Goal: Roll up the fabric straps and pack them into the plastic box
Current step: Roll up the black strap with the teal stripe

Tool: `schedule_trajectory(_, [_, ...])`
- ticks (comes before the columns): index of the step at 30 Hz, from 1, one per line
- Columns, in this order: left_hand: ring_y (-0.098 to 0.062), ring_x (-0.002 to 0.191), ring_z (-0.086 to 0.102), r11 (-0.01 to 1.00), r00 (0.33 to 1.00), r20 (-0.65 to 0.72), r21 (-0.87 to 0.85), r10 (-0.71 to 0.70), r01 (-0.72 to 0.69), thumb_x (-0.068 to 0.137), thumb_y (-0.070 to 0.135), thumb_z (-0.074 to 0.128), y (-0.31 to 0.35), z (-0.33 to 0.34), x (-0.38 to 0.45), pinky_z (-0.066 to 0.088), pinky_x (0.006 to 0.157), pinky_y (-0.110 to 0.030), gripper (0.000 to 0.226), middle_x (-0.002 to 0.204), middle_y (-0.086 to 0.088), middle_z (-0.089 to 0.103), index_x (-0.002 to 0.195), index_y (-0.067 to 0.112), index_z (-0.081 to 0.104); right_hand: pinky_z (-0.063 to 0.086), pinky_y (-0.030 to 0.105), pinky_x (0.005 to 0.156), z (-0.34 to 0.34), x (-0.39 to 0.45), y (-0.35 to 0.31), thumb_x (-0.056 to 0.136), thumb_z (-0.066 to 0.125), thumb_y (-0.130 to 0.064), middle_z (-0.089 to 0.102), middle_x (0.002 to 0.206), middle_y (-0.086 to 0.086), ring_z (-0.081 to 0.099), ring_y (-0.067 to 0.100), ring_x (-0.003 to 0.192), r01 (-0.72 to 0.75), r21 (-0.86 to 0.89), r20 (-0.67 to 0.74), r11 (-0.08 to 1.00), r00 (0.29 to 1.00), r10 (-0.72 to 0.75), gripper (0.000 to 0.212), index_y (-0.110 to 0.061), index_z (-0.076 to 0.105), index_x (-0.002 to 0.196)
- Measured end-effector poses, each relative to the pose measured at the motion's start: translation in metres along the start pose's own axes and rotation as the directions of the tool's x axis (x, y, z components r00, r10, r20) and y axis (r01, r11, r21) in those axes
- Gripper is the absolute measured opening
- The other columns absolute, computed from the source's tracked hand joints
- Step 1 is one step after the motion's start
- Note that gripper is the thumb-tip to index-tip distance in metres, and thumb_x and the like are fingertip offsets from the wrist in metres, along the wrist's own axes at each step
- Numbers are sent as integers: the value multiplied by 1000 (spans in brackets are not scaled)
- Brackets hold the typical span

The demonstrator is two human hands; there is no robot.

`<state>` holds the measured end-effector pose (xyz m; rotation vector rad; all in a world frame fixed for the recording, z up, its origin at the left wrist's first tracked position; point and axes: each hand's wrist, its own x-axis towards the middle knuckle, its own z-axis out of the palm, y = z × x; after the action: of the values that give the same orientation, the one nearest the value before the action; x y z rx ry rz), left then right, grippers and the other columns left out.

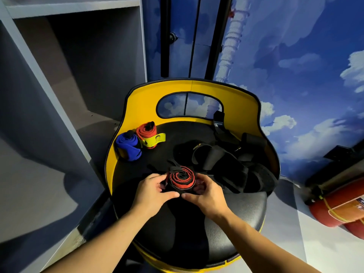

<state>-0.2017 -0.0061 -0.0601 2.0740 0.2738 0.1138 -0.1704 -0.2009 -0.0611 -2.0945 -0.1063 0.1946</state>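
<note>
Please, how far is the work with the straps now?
Done: the blue roll and orange roll stand finished on the chair seat. In hand: left hand and right hand grip the red-black roll. Left: the loose black straps; no plastic box is visible.

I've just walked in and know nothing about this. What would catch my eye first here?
Probably the red-and-black rolled strap at the centre, gripped by the left hand and right hand over a black chair seat. Next, the chair's bright yellow backrest behind, with a blue roll and an orange roll at its left. A tangle of black straps lies to the right.
</note>
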Motion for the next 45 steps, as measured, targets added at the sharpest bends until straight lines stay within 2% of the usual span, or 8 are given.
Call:
schedule_trajectory(6, [-8, 78, 61, 978, 993, -11, 170, 121, -118, 62, 41, 93, -6, 1, 0, 50, 68, -19, 59, 90, 8, 63, 116, 23, 75, 46, 14, 65, -5, 8, -1, 66, 92, -38, 71, 76, -8, 61, 3, 67, 112, -132, 52, 985, 993, -106, 40, -32, 78, 103])
schedule_trajectory(12, [-12, 86, 57, 923, 974, -4, 320, 226, -212, 75, 47, 84, -14, 12, 2, 41, 76, -17, 61, 98, 5, 58, 123, 12, 69, 49, 31, 69, -6, 18, 6, 71, 87, -43, 64, 75, -1, 60, 13, 71, 225, -273, 63, 935, 974, -216, 34, -20, 79, 95])
schedule_trajectory(22, [-6, 88, 55, 940, 977, 108, 272, 185, -208, 73, 36, 88, -5, -7, 5, 40, 78, -5, 74, 110, 12, 55, 139, 19, 60, 57, 19, 79, -16, 14, -3, 66, 93, -18, 73, 87, -6, 69, 4, 81, 91, -97, 124, 991, 989, -79, 53, -20, 73, 115])
schedule_trajectory(25, [-9, 84, 60, 958, 986, 71, 237, 148, -161, 68, 34, 91, -8, -5, 5, 53, 80, -22, 64, 99, 11, 57, 126, 19, 69, 55, 21, 72, -13, 13, -7, 66, 91, -16, 71, 76, -4, 67, 7, 73, 159, -150, 97, 976, 985, -145, 40, -23, 78, 103])
schedule_trajectory(33, [-6, 77, 51, 938, 985, 34, 301, 168, -170, 74, 36, 87, -13, 6, 3, 35, 67, -5, 48, 91, 11, 50, 113, 14, 71, 39, 13, 60, -11, 18, -5, 70, 87, -23, 61, 66, -7, 59, 2, 70, 239, -262, 100, 935, 970, -221, 21, -19, 78, 88])
schedule_trajectory(37, [-4, 86, 59, 965, 988, 74, 217, 135, -148, 74, 36, 87, -11, -1, 5, 50, 78, -15, 60, 101, 17, 52, 129, 23, 65, 48, 12, 72, -11, 19, -5, 69, 89, -19, 66, 86, -5, 65, 9, 74, 173, -197, 60, 965, 985, -164, 38, -23, 77, 104])
schedule_trajectory(42, [-9, 94, 67, 995, 996, 74, -77, -52, 58, 69, 17, 91, -5, -3, 4, 55, 80, -18, 65, 105, 8, 65, 127, 22, 63, 60, 40, 87, -14, 21, -4, 70, 87, -1, 76, 93, 9, 73, 24, 83, -32, 53, 96, 998, 995, 26, 43, -21, 70, 103])
schedule_trajectory(45, [-12, 95, 68, 983, 994, 47, -150, -99, 105, 68, 13, 92, -7, -4, 6, 55, 84, -21, 66, 104, 5, 68, 126, 19, 62, 60, 40, 86, -9, 20, -10, 70, 87, -2, 76, 91, 7, 73, 20, 83, -46, 39, 79, 998, 996, 43, 40, -17, 70, 102])
